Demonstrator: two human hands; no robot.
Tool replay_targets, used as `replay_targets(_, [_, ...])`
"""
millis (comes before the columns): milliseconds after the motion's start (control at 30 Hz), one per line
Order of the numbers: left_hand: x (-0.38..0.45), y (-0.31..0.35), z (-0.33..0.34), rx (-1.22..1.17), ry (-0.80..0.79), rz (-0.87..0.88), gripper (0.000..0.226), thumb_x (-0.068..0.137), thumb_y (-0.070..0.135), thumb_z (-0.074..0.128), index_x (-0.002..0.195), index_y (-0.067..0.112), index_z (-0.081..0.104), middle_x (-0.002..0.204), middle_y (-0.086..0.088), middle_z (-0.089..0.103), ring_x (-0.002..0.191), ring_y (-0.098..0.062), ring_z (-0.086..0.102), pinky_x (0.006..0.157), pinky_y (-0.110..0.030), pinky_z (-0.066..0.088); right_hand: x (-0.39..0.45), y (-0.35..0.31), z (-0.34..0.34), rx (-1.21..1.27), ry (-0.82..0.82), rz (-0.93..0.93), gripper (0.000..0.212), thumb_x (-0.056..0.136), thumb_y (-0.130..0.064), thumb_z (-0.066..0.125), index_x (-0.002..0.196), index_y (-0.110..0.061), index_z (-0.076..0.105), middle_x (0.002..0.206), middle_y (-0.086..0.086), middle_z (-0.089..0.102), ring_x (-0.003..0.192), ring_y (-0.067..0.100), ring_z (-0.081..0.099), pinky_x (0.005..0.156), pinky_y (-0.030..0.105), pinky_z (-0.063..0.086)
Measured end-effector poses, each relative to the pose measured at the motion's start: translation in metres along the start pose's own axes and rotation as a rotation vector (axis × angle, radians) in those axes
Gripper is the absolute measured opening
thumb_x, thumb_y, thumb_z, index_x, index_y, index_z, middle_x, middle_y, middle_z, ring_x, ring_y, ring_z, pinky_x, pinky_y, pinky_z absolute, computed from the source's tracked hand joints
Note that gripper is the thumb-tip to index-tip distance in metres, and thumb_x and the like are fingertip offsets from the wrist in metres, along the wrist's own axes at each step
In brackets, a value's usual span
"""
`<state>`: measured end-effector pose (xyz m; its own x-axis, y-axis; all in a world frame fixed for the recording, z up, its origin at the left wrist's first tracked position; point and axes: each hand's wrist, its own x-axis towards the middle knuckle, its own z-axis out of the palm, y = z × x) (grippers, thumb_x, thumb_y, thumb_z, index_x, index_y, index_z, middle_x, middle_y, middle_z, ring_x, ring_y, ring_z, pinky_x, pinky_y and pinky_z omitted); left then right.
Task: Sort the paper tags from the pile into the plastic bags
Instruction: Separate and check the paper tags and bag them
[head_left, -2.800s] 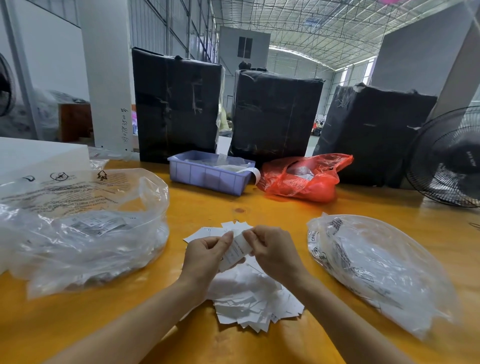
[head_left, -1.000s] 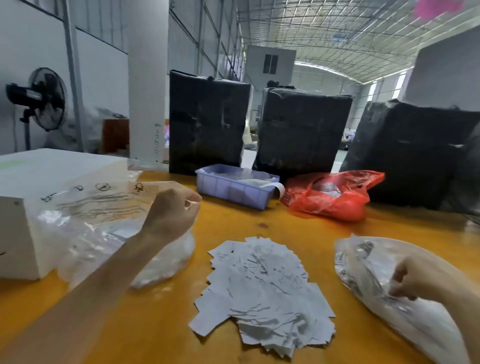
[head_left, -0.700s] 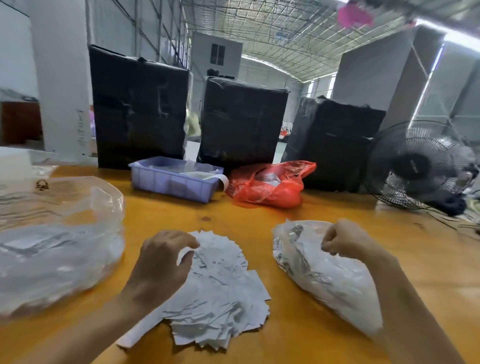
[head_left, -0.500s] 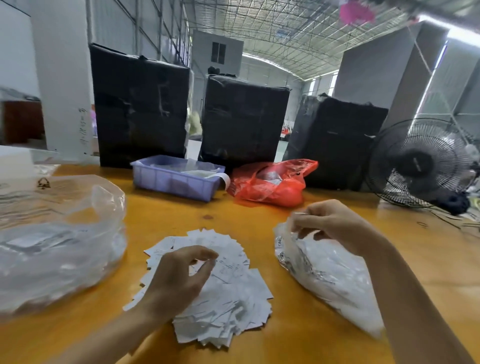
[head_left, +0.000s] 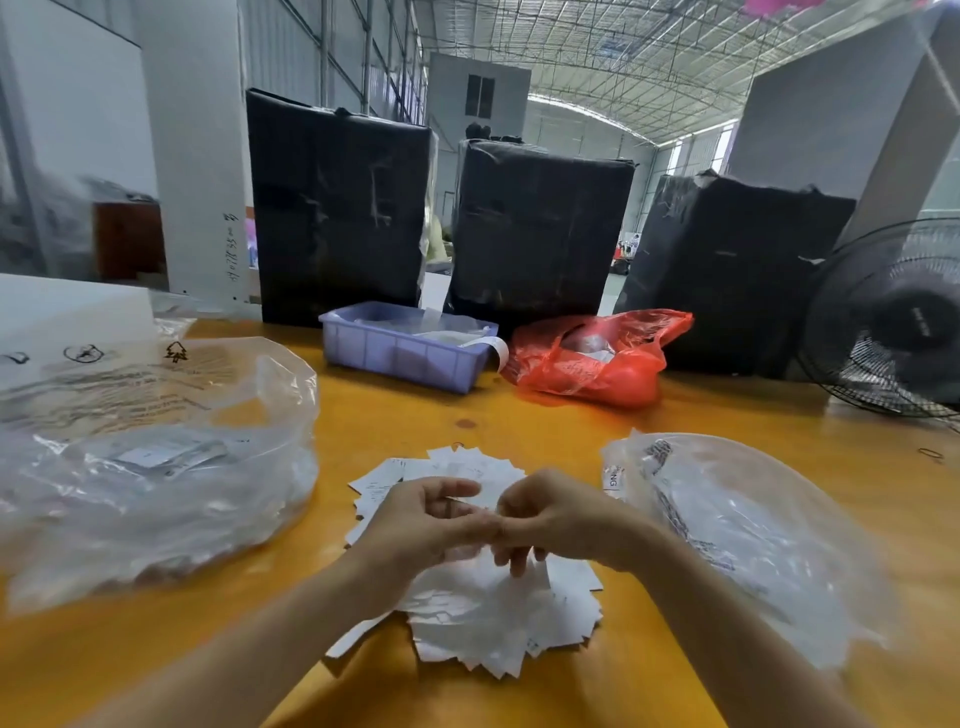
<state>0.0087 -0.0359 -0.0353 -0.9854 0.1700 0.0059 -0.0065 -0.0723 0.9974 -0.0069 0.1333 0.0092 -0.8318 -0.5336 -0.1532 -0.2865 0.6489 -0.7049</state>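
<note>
White paper tags (head_left: 483, 608) lie in a loose, overlapping pile on the tabletop (head_left: 415, 415), with one clear plastic bag (head_left: 156, 467) left of the pile and another (head_left: 753, 530) right of it. Both hands are over the pile: the left hand (head_left: 421, 525) is loosely curled, and the right hand (head_left: 550, 519) seems to pinch a tag; grip unclear. Judged light, thin and flexible: take one by its edge.

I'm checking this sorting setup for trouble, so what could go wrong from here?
The fan faces the table; if it runs, it may scatter the loose pile of tags. The right bag lies flat, its mouth hard to see, so tags may miss it. The left hand and right hand meet over the pile and could lift two tags together.
</note>
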Motion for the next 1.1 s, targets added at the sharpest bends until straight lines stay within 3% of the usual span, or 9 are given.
replay_targets(100, [0.002, -0.003, -0.008, 0.076, 0.092, 0.044, 0.037, 0.067, -0.004, 0.079, 0.101, 0.006, 0.066, 0.068, -0.002, 0.067, 0.061, -0.009, 0.063, 0.058, -0.018, 0.050, 0.007, 0.003, 0.001, 0.064, 0.260, -0.034, 0.012, 0.090, -0.008, 0.058, 0.082, -0.013, 0.065, 0.074, -0.001, 0.069, 0.061, 0.009, 0.066, 0.054, 0.019, 0.044])
replay_targets(233, [0.005, -0.006, -0.017, 0.091, 0.258, 0.104, 0.017, 0.069, 0.003, 0.080, 0.081, 0.009, 0.070, 0.064, 0.001, 0.061, 0.060, -0.009, 0.056, 0.054, -0.015, 0.045, 0.012, 0.022, -0.006, -0.143, 0.590, -0.018, 0.015, 0.090, -0.003, 0.054, 0.097, -0.009, 0.066, 0.092, 0.006, 0.069, 0.078, 0.018, 0.065, 0.066, 0.023, 0.050])
replay_targets(333, [0.006, -0.010, -0.018, 0.045, 0.325, 0.117, 0.011, 0.071, 0.008, 0.080, 0.072, 0.009, 0.069, 0.058, 0.004, 0.062, 0.055, -0.007, 0.054, 0.054, -0.019, 0.044, 0.018, 0.039, -0.003, -0.348, 0.553, 0.040, 0.025, 0.093, -0.005, 0.050, 0.114, -0.007, 0.063, 0.110, 0.008, 0.067, 0.098, 0.020, 0.061, 0.083, 0.028, 0.049])
replay_targets(467, [0.004, -0.013, -0.014, 0.013, 0.348, 0.147, 0.011, 0.072, 0.011, 0.078, 0.074, 0.007, 0.068, 0.062, -0.001, 0.070, 0.055, -0.008, 0.060, 0.055, -0.020, 0.047, 0.028, 0.049, 0.014, -0.393, 0.444, 0.002, 0.044, 0.092, -0.014, 0.058, 0.135, -0.017, 0.050, 0.136, 0.002, 0.053, 0.125, 0.017, 0.046, 0.096, 0.021, 0.035])
replay_targets(600, [0.003, -0.016, -0.009, -0.005, 0.330, 0.179, 0.012, 0.075, 0.010, 0.075, 0.079, 0.002, 0.067, 0.069, -0.009, 0.072, 0.055, -0.010, 0.063, 0.052, -0.017, 0.048, 0.030, 0.054, 0.017, -0.589, 0.338, -0.097, 0.054, 0.092, -0.006, 0.052, 0.138, -0.032, 0.044, 0.148, -0.013, 0.036, 0.138, 0.012, 0.024, 0.110, 0.034, 0.030])
replay_targets(767, [0.004, -0.019, -0.006, -0.050, 0.324, 0.166, 0.007, 0.081, 0.000, 0.069, 0.087, 0.002, 0.065, 0.071, -0.010, 0.073, 0.058, -0.012, 0.067, 0.054, -0.015, 0.051, 0.028, 0.055, 0.012, -0.666, 0.264, -0.104, 0.050, 0.091, -0.008, 0.053, 0.132, -0.036, 0.048, 0.136, -0.011, 0.043, 0.128, 0.016, 0.030, 0.100, 0.041, 0.037])
replay_targets(867, [0.004, -0.019, -0.006, -0.048, 0.322, 0.166, 0.011, 0.079, 0.001, 0.071, 0.088, 0.003, 0.065, 0.071, -0.009, 0.074, 0.059, -0.013, 0.067, 0.057, -0.016, 0.052, 0.029, 0.056, 0.009, -0.662, 0.329, -0.081, 0.047, 0.089, -0.011, 0.060, 0.129, -0.032, 0.050, 0.127, -0.007, 0.048, 0.118, 0.019, 0.036, 0.095, 0.040, 0.039])
replay_targets(1000, [0.003, -0.018, -0.006, -0.065, 0.315, 0.164, 0.017, 0.073, 0.000, 0.075, 0.087, 0.003, 0.066, 0.071, -0.011, 0.073, 0.060, -0.015, 0.068, 0.058, -0.016, 0.053, 0.025, 0.057, 0.007, -0.692, 0.494, -0.178, 0.015, 0.089, -0.023, 0.064, 0.103, -0.024, 0.069, 0.103, -0.004, 0.058, 0.098, 0.017, 0.047, 0.083, 0.033, 0.043])
replay_targets(1100, [0.001, -0.017, -0.005, -0.060, 0.317, 0.163, 0.019, 0.071, 0.000, 0.077, 0.087, 0.005, 0.067, 0.070, -0.010, 0.073, 0.061, -0.015, 0.069, 0.058, -0.016, 0.053, 0.023, 0.051, 0.004, -0.458, 0.594, -0.203, 0.004, 0.084, -0.010, 0.069, 0.082, -0.010, 0.072, 0.081, -0.004, 0.059, 0.078, 0.013, 0.051, 0.070, 0.022, 0.042])
